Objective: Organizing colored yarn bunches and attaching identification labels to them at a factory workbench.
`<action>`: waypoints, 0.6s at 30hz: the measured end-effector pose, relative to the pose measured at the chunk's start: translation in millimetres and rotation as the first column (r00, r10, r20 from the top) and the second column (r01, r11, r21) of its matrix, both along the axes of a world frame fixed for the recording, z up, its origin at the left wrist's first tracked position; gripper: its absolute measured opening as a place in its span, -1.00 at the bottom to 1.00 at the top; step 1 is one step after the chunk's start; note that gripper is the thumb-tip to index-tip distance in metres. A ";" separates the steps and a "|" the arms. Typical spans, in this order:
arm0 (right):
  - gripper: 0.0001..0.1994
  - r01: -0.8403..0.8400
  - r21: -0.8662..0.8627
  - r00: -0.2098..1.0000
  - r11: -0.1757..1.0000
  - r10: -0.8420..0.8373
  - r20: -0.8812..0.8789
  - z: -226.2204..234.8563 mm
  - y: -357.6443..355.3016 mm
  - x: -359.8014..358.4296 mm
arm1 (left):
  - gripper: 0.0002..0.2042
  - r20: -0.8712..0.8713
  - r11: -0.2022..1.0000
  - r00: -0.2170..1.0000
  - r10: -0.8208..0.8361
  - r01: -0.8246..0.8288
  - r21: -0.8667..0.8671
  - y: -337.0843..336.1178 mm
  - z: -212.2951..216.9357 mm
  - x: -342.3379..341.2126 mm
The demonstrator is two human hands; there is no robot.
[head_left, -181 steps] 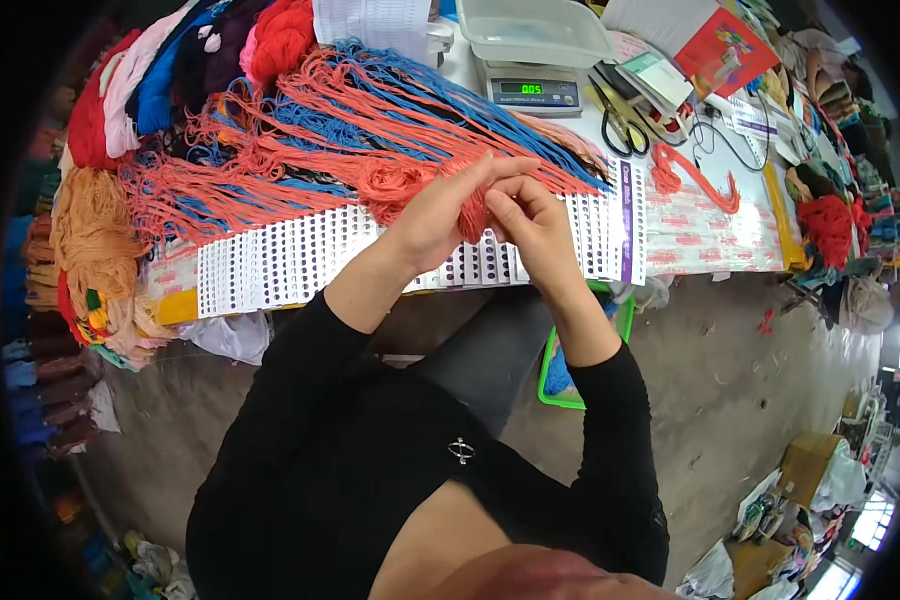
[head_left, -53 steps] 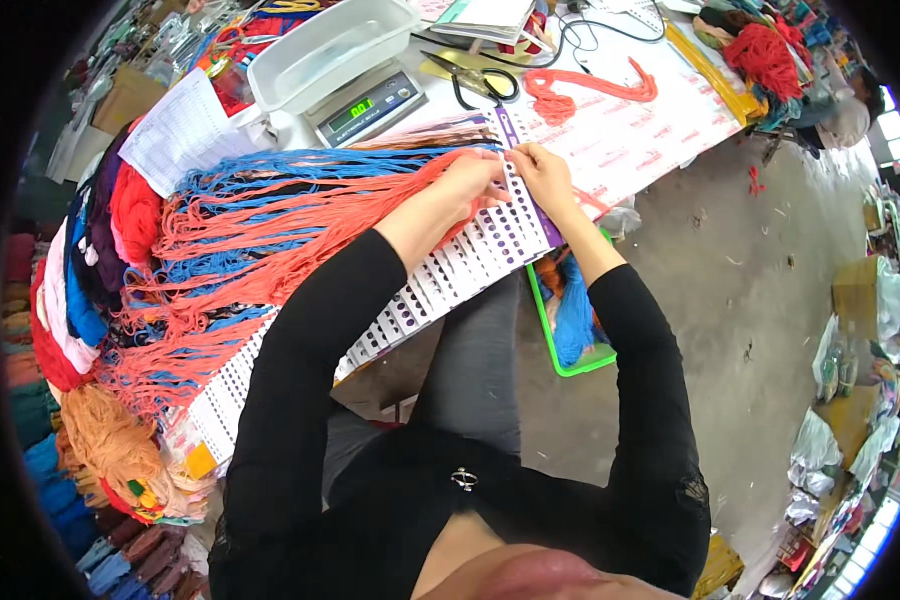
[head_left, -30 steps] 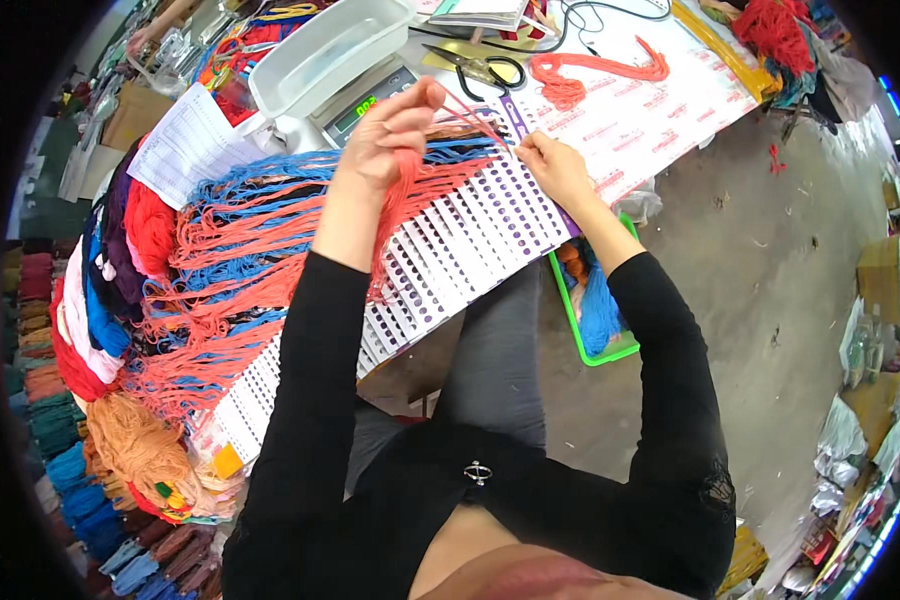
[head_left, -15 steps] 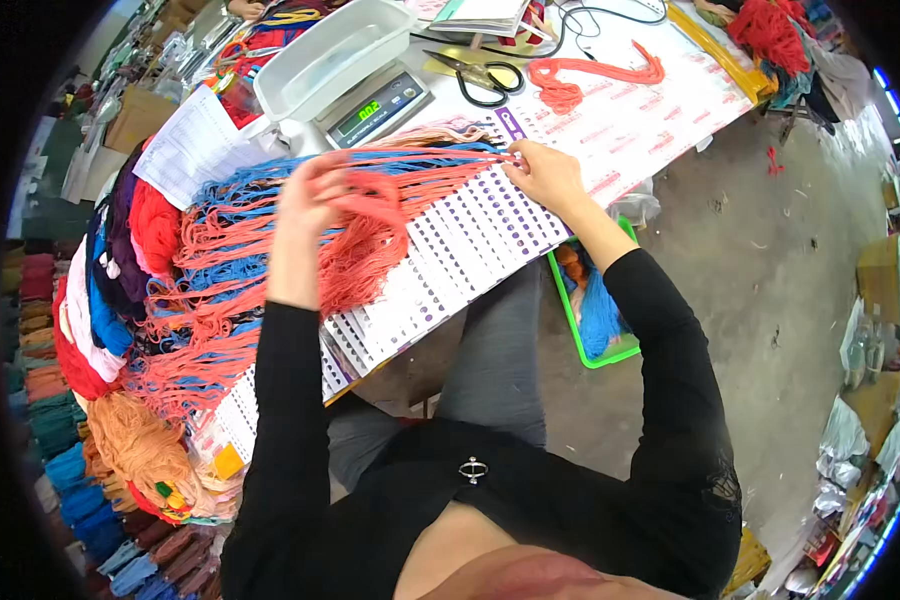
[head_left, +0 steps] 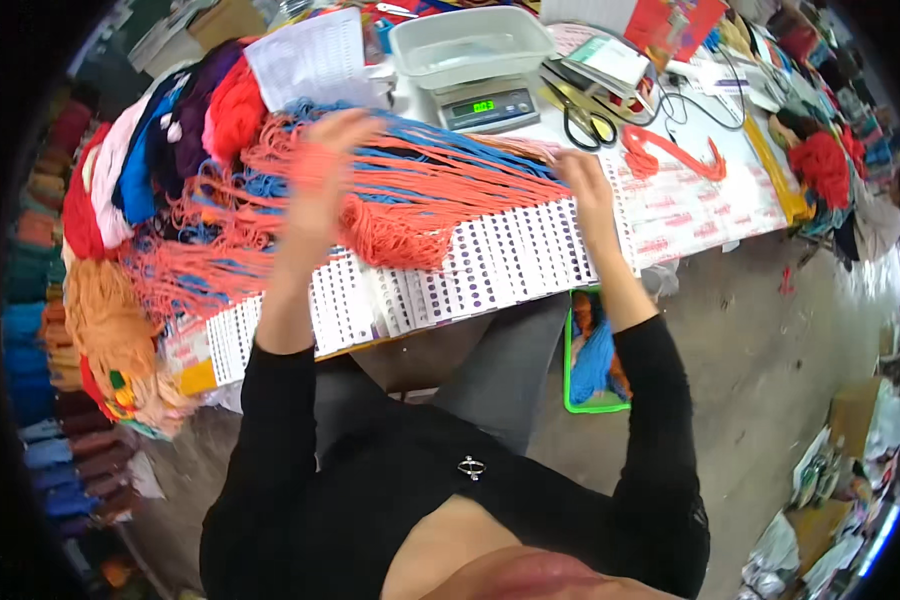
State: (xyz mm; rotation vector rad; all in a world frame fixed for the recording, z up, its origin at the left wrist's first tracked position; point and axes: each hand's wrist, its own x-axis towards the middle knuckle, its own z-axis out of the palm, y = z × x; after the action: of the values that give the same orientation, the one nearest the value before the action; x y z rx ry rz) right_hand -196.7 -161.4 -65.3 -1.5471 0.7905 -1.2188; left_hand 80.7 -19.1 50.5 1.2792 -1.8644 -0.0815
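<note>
Coral and blue yarn strands (head_left: 400, 165) fan leftward across the table from the edge of a long white card (head_left: 510, 255) with rows of dark holes. My right hand (head_left: 592, 195) is at the card's right end, thumb and fingers pinched on coral yarn where the strands meet. My left hand (head_left: 320, 185) is raised over the strands, smeared by motion. Coral colour shows across its palm, but its fingers are too blurred to read. Beside it, a thick coral yarn bundle (head_left: 395, 235) lies on the strands and card.
Behind the strands are a digital scale (head_left: 485, 108) with a clear plastic tub (head_left: 470, 45) and black-handled scissors (head_left: 582, 118). A loose coral hank (head_left: 670, 155) lies to the right. Coloured hanks (head_left: 120, 180) hang at the left edge. A green basket (head_left: 600, 406) stands below.
My left hand has risen and swept through the strands, and it is now blurred. The right hand stays at the card's end. The view has turned, so the table appears shifted.
</note>
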 end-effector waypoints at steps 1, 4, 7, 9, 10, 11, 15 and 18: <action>-0.69 -0.139 -0.071 0.990 0.988 0.141 0.022 26.3 27.3 25.6 | -0.63 -0.069 0.992 0.997 -0.027 0.035 0.120 5.1 2.0 -33.9; -0.67 -0.611 0.165 0.787 0.774 0.572 0.233 44.9 94.3 65.8 | -0.64 0.233 0.999 0.972 -0.031 0.025 0.028 8.7 24.4 -66.1; -0.80 -0.838 0.292 0.544 0.462 0.659 0.519 109.7 126.4 17.8 | -0.39 -0.437 0.914 0.880 -0.183 0.316 0.253 26.6 35.6 -18.7; -0.82 -0.756 0.292 0.646 0.586 0.596 0.477 136.4 129.6 -33.2 | -0.34 -0.883 0.464 0.284 -0.374 0.881 0.086 58.0 50.2 37.0; -0.83 -0.751 0.223 0.642 0.622 0.609 0.466 144.8 135.3 -38.0 | -0.36 -0.871 0.514 0.225 -0.437 0.857 -0.037 62.3 48.8 40.2; -0.83 -0.720 0.168 0.662 0.674 0.595 0.456 157.5 145.9 -44.0 | -0.38 -0.855 0.528 0.147 -0.497 0.833 -0.164 61.0 52.6 31.1; -0.85 -0.634 0.399 0.639 0.662 0.740 -0.211 202.2 164.1 -3.4 | -0.72 -0.629 0.783 0.703 -0.331 0.577 0.233 45.7 32.5 -70.7; -0.86 -0.510 0.244 0.798 0.825 0.560 -0.222 188.1 163.3 -15.1 | -0.70 -0.833 0.014 0.537 -0.133 0.841 0.541 62.6 43.1 -81.5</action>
State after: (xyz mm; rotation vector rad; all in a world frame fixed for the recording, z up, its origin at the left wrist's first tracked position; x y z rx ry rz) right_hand -211.8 1.9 122.9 -1.6686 0.5541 -0.4982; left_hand -0.8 43.5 93.6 0.8244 -1.4902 -2.1901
